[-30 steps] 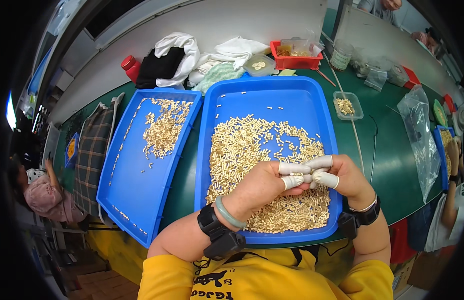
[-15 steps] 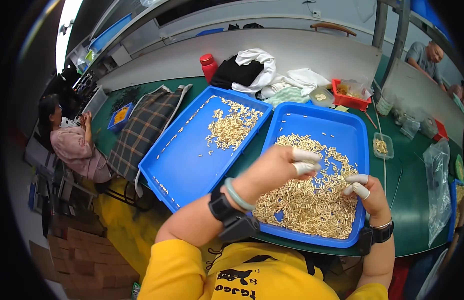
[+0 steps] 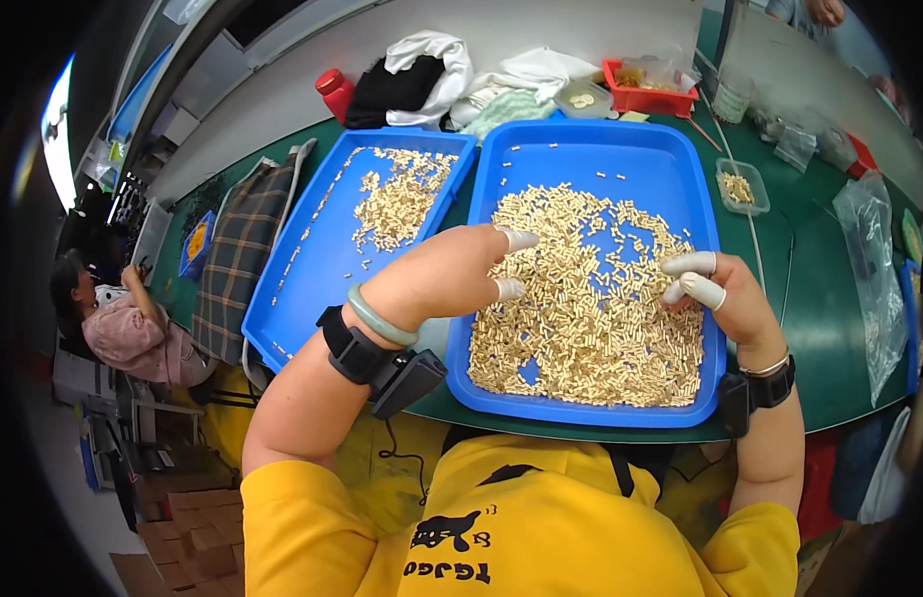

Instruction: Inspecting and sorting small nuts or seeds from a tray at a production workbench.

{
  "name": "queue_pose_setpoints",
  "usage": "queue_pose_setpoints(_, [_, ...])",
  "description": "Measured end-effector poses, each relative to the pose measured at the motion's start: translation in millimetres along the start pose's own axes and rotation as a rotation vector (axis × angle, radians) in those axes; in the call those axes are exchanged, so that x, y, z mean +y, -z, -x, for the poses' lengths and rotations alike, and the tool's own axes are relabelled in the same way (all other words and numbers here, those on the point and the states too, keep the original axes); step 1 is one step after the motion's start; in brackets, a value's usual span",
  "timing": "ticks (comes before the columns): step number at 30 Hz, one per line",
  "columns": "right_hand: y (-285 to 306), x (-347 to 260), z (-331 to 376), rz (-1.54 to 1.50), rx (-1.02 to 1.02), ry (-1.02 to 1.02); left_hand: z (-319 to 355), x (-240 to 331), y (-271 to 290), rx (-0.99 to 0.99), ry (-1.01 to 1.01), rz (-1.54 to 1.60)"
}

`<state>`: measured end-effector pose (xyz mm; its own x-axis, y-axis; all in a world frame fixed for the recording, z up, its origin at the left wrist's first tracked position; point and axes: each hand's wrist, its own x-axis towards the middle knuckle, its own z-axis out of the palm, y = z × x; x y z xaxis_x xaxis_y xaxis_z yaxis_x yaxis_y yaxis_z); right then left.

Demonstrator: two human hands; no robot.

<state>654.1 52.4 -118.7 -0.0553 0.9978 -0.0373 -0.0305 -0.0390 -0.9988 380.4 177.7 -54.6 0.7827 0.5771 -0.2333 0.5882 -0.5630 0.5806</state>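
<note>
Small brass-coloured cylindrical pieces (image 3: 581, 328) cover much of a blue tray (image 3: 621, 149) before me. My left hand (image 3: 452, 269) is over the tray's left side, its thumb and forefinger spread, with white finger cots on both tips. Between those fingertips I see no held piece. At the tray's right side is my right hand (image 3: 730, 294), also in white finger cots. Its fingers are bent but their tips stand apart, just over the pieces. A second blue tray (image 3: 302, 269), to the left, has a smaller heap of like pieces (image 3: 397, 199) and a thin line of them along its left edge.
Behind the trays are a red bottle (image 3: 334, 95), black and white cloths (image 3: 412, 85) and a red bin (image 3: 652, 98). A small clear box (image 3: 742, 186) and a plastic bag (image 3: 867, 269) lie right. Plaid cloth (image 3: 245, 259) is left; a person (image 3: 133, 328) sits beyond it.
My left hand has moved left and lower within the tray, and its fingers have spread apart. My right hand stays at the tray's right side. The whole view has shifted.
</note>
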Motion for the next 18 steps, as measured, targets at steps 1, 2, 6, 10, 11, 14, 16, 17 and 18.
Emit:
queue_pose_setpoints(1, [-1,1,0,-0.001,0.005,-0.012,-3,1,-5,-0.028,0.004,-0.123])
queue_pose_setpoints(2, [-1,1,0,-0.01,0.002,-0.016,-6,2,-9,-0.055,0.006,-0.248])
queue_pose_setpoints(6, [-1,0,2,-0.026,-0.006,-0.022,-8,-11,-23,-0.041,-0.065,-0.461])
queue_pose_setpoints(10, [1,0,6,-0.019,-0.019,-0.037,-16,-14,-24,0.051,-0.083,-0.546])
queue_pose_setpoints(11, [1,0,6,-0.022,-0.023,-0.039,-19,-14,-24,0.087,-0.072,-0.563])
queue_pose_setpoints(14, [2,2,8,-0.03,-0.026,-0.041,-37,-21,-30,0.134,-0.168,-0.607])
queue_pose_setpoints(16, [2,4,5,-0.044,-0.034,-0.051,-46,-20,-30,0.161,-0.216,-0.628])
queue_pose_setpoints(17, [3,6,2,-0.041,-0.035,-0.048,-49,-21,-31,0.086,-0.162,-0.646])
queue_pose_setpoints(18, [3,7,-1,-0.047,-0.049,-0.057,-52,-21,-31,0.011,-0.106,-0.662])
